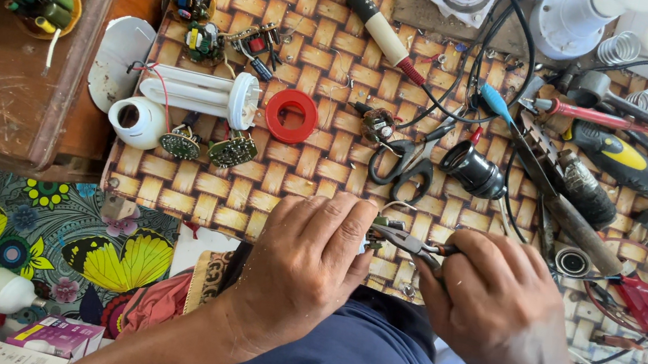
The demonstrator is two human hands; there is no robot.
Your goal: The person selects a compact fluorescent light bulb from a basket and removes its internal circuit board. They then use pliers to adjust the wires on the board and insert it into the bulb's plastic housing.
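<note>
Where pliers (411,244) meet left hand (309,264) — workpiece hidden.

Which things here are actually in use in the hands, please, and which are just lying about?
In use: pliers in the right hand; a small part, mostly hidden, under the left hand.

Lying about: scissors, red ring, tube lamp, black lamp socket, yellow-handled tool.

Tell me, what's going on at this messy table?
A person sits at a woven mat strewn with lamp parts and tools. The right hand grips small pliers, their tips meeting a tiny part pinched by the left hand. Just beyond lie black scissors, a red ring, a dismantled tube bulb and small round circuit boards.
</note>
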